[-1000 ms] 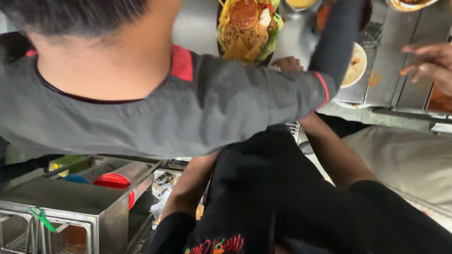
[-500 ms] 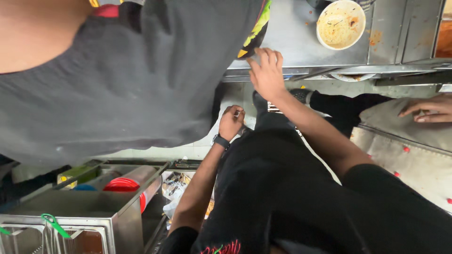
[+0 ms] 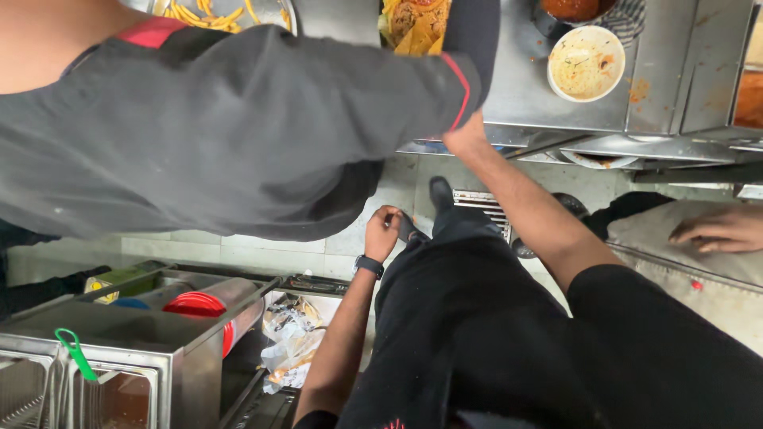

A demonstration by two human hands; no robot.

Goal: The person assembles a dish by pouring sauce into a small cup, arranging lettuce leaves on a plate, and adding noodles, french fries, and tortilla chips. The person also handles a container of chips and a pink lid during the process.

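Both hands: left hand (image 3: 382,230) loosely curled, empty; right hand (image 3: 465,139) fingers hidden under co-worker's sleeve (image 3: 469,56).

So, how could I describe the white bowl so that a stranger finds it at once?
Look at the steel counter along the top of the view. Near its right end stands the round white bowl, smeared inside with pale yellowish sauce. The dark sauce dish just above it is darker; only this bowl is white.
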